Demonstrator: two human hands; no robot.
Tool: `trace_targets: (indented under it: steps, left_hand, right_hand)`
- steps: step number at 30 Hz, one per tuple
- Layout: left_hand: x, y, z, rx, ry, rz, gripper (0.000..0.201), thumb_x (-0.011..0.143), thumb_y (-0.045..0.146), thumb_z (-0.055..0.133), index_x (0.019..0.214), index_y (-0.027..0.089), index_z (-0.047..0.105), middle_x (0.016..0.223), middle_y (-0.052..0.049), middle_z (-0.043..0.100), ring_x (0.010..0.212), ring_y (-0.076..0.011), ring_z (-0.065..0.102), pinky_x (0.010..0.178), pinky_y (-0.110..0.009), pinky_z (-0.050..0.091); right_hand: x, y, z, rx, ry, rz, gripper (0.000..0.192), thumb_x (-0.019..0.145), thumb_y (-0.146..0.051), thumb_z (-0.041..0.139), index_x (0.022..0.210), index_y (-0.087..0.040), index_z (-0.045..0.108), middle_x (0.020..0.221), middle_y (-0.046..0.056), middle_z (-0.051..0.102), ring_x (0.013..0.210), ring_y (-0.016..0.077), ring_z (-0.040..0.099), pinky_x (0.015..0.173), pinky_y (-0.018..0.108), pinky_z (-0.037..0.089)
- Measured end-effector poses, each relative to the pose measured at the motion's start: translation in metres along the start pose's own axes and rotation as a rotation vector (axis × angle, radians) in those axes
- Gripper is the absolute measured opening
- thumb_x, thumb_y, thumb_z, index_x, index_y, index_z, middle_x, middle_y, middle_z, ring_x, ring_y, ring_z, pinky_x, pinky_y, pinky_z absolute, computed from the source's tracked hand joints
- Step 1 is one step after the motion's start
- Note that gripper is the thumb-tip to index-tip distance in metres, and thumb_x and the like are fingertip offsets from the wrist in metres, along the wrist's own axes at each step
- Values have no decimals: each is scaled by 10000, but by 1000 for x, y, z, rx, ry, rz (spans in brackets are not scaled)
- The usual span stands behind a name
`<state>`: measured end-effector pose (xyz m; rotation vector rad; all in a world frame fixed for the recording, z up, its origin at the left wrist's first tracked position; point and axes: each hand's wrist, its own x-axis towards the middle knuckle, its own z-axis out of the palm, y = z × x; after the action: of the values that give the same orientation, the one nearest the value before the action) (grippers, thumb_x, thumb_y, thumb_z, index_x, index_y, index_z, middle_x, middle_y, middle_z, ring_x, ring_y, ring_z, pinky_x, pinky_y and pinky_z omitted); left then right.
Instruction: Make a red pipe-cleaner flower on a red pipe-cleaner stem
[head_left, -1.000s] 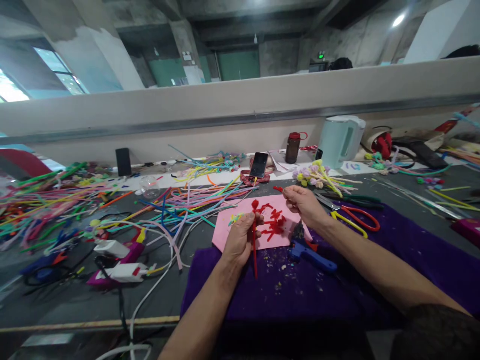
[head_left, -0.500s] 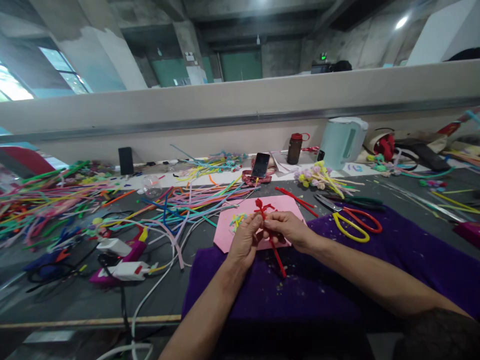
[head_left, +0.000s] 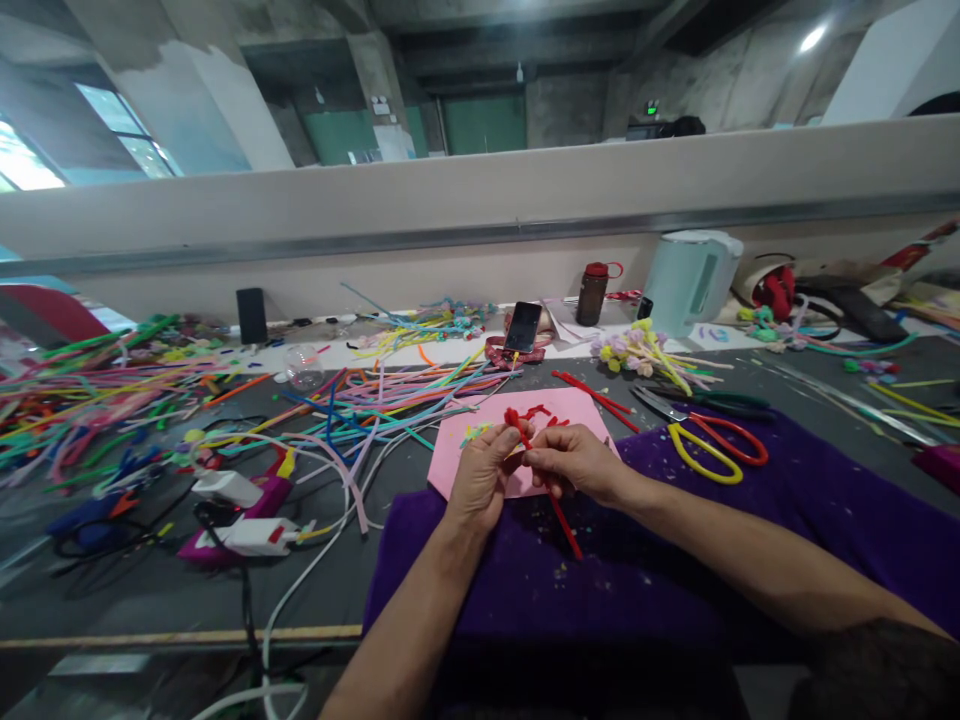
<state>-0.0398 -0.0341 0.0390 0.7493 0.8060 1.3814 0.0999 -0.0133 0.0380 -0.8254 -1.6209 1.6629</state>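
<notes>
Red pipe cleaner (head_left: 551, 498) pinched by both hands — left hand (head_left: 480, 472) and right hand (head_left: 571, 463) gripping its upper end, fingertips touching, above the pink sheet (head_left: 577, 410) and purple cloth (head_left: 787, 490) — scissors (head_left: 712, 445) lie just right.

Left hand (head_left: 480, 478): closed on the upper part of a red pipe cleaner (head_left: 551, 500), near its curled top
Right hand (head_left: 571, 465): pinching the same stem just beside the left hand — the two nearly touch
Stem: slants down to the right over the purple cloth (head_left: 637, 590)
Pink sheet (head_left: 570, 405): just beyond the hands, with small red pieces on it
Scissors (head_left: 712, 440): red and yellow handles, right of the sheet
Loose pipe cleaners (head_left: 375, 395): a many-coloured spread to the left
Back edge: phone (head_left: 523, 327), brown bottle (head_left: 592, 294), pale kettle (head_left: 690, 280)
</notes>
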Motion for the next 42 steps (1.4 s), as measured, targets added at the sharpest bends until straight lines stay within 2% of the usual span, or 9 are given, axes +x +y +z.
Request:
trace_targets:
  steps: [6,12,21,25,27,32,37,42]
  left_hand:
    - [-1,0,2,44,49,31,215,567,279,736,701,122,680,744,-24,630,612,-96,547,572,-215,437]
    - [-1,0,3,56,87,23,192,574,264,729,682,114,676,725,-31,627,599,-98,543,558,-209,435]
    - [-1,-2,2,100,73,35,198,587,278,719,695,117,676,697,-29,630,574,-88,537,536,-197,420]
    - [-5,-1,2,231,86,145,179,612,279,702,702,124,686,682,-32,640,601,-105,540,583,-215,426]
    - [-8,1,4,346,79,227,149,630,267,690,705,138,692,672,-25,642,610,-108,536,582,-210,417]
    - [-19,3,12,502,51,294,108,630,234,686,712,164,694,660,-21,649,597,-131,552,571,-226,422]
    - [-24,4,16,660,31,401,101,651,259,672,684,166,692,618,-22,638,559,-117,532,539,-214,388]
    - [-24,5,15,788,-12,476,124,694,276,632,713,165,684,630,-11,635,539,-96,494,502,-205,350]
  right_hand:
    - [-1,-1,2,-45,-2,-20,275,713,-396,599,628,-141,538,523,-26,574,352,52,471,333,161,295]
    - [-1,0,2,-41,5,-5,273,709,-401,600,639,-148,527,529,-25,584,343,54,468,333,165,313]
    - [-1,1,2,-75,-12,0,276,723,-407,585,627,-153,540,538,-21,591,354,61,470,350,175,332]
    - [-2,-7,-12,-239,-105,29,270,726,-403,590,702,-137,628,549,-10,586,413,82,511,388,185,358]
    - [-3,-13,-20,-272,-68,-15,283,727,-409,590,758,-134,649,597,4,600,449,89,529,404,191,369]
    - [-8,-25,-27,-154,145,-187,222,714,-351,620,806,-149,633,620,-1,606,459,77,520,410,185,357]
    - [-9,-23,-20,-6,87,-154,222,691,-320,646,850,-165,635,584,-19,582,427,72,499,370,174,322]
    - [-7,-20,-22,62,67,-165,201,710,-312,629,830,-152,646,561,-21,572,410,64,482,349,164,291]
